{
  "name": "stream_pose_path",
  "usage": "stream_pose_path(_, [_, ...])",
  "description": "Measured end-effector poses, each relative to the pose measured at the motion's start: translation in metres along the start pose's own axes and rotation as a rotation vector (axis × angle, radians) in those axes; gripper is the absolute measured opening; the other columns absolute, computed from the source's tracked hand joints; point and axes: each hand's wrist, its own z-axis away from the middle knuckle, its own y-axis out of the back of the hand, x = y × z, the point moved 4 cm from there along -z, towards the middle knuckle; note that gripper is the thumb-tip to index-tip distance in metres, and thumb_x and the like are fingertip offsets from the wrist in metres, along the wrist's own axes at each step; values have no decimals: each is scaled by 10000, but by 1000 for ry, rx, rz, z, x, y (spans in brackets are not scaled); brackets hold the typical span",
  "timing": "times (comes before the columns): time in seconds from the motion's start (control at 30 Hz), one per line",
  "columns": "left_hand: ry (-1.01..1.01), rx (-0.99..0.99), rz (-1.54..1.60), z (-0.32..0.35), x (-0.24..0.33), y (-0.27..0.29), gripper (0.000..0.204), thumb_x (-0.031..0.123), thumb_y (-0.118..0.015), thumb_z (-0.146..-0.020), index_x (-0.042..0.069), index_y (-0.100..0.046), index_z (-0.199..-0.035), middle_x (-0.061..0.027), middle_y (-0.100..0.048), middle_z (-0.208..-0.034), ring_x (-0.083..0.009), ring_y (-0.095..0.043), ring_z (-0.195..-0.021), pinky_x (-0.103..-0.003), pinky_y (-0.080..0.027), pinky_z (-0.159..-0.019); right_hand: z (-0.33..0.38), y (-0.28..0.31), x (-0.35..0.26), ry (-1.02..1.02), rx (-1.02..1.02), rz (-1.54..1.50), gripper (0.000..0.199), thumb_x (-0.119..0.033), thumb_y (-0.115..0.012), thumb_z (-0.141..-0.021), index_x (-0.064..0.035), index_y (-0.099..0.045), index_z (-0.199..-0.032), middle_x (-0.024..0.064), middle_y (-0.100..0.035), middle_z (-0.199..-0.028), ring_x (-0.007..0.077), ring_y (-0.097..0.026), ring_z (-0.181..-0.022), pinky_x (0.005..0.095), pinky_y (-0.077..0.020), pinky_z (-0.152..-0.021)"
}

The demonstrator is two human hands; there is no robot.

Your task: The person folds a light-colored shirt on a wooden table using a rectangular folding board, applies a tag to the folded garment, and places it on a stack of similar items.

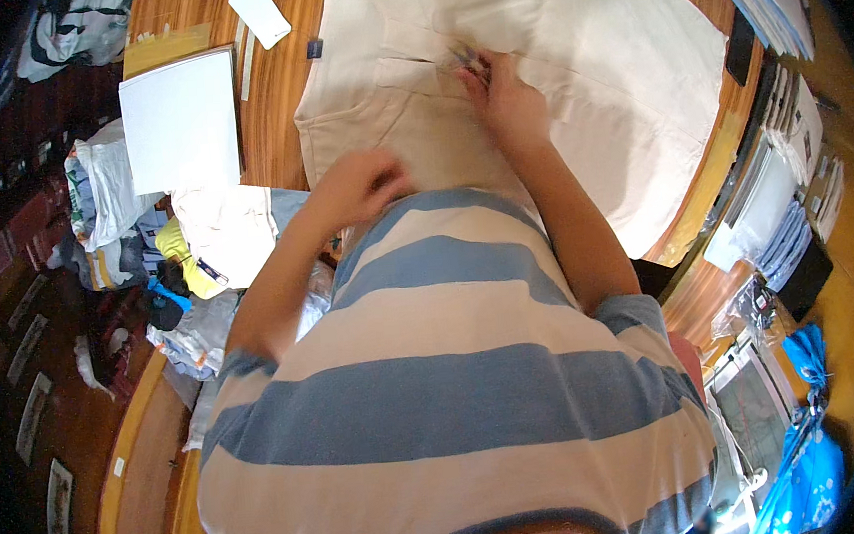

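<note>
A pale beige garment (593, 83) lies spread over the wooden table, with seams and a slit like a pocket opening near its middle. Beside that slit is my right hand (512, 100), its fingers closed around a small dark, metallic-looking tool (471, 60). The tool is blurred, so its exact kind is hard to make out. My left hand (365, 183) hovers at or over the garment's near left part, close to my striped shirt. Its fingers look loosely curled but are smeared by motion, and nothing shows clearly in them.
A white sheet or pad (180, 121) and a white card (260, 13) lie on the table's left side. A small dark tag (314, 49) sits at the garment's left edge. Clothes (224, 233) are heaped at left; packed folded clothes (783, 229) line the right.
</note>
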Motion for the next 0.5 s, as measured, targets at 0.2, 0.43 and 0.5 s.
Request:
stream_pose_path(0.2, [553, -750, -704, 159, -60, -7, 236, 262, -632, -976, 74, -764, -1027, -210, -761, -973, -405, -739, -952, -521, -585, -802, 1, 29, 60, -86, 197, -41, 415, -389, -670, -1042, -92, -585, -1318, 145, -769, -1068, 351, -757, -946, 463, -595, -797])
stream_pose_path(0.43, [-265, 576, -561, -49, 13, 31, 492, 388, -624, -1023, 169, -598, -1463, -169, -564, -1487, -389, -566, -1324, -528, -466, -1076, -27, 38, 69, 243, 452, 73, 344, -303, -708, -1019, -59, -660, -1256, 135, -692, -1072, 302, -721, -930, 413, -585, -775])
stream_pose_path(0.5, [-226, 587, -770, -72, 9, 34, 610, 411, -620, -1026, 185, -482, -1576, -179, -401, -1647, -376, -434, -1475, -564, -353, -1194, -36, 47, 86, 172, 507, 55, 343, -291, -719, -1004, -50, -669, -1242, 131, -692, -1038, 316, -714, -911, 426, -578, -760])
